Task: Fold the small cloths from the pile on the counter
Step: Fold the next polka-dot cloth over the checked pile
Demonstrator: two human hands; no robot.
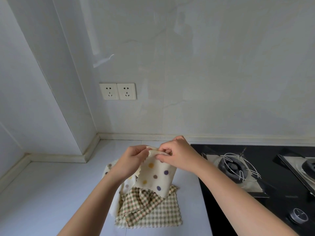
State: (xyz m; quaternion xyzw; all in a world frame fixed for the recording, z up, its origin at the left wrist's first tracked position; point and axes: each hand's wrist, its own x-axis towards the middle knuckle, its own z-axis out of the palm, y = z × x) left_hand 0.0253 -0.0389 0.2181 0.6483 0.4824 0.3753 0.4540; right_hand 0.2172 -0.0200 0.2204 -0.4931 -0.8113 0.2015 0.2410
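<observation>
A cream cloth with coloured polka dots (pixel 157 174) hangs in the air above the pile. My left hand (pixel 131 160) and my right hand (pixel 177 154) both pinch its top edge, close together. Its lower part drapes onto the pile of checked cloths (pixel 148 208) on the white counter (pixel 51 193). A crumpled green-and-brown checked cloth lies on top of a flatter, paler checked one. More of the dotted cream fabric (pixel 117 198) shows behind my left wrist and along the pile's left side.
A black gas hob (pixel 265 193) with a wire pan support (pixel 238 167) and a control knob (pixel 298 216) lies directly right of the pile. Two wall sockets (pixel 117 91) sit on the tiled back wall. A wall corner juts out at the left.
</observation>
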